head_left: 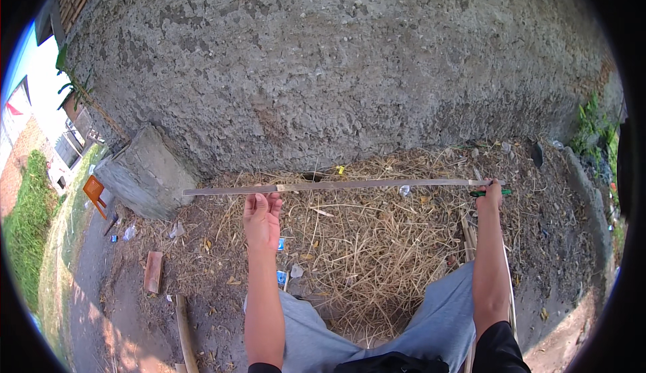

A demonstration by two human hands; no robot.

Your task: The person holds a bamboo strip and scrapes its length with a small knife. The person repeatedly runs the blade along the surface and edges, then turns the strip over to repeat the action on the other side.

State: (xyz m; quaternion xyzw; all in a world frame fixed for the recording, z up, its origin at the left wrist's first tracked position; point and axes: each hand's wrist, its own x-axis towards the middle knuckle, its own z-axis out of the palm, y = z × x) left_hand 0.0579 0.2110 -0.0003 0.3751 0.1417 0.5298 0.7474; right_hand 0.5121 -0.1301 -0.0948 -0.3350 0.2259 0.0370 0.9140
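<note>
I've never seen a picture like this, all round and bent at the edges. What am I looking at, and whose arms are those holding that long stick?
This is one view from a wide fisheye camera worn on a person's head, looking down, so straight lines curve near the rim. The two bare arms are that person's own. The left hand grips a long thin pale bamboo strip partway along it; the right hand holds its far end together with a small green-handled tool, whose kind I cannot tell. The person wears grey shorts. Below lie dry yellow straw on bare dirt and a reddish brick. Behind stands a rough grey concrete wall.
</note>
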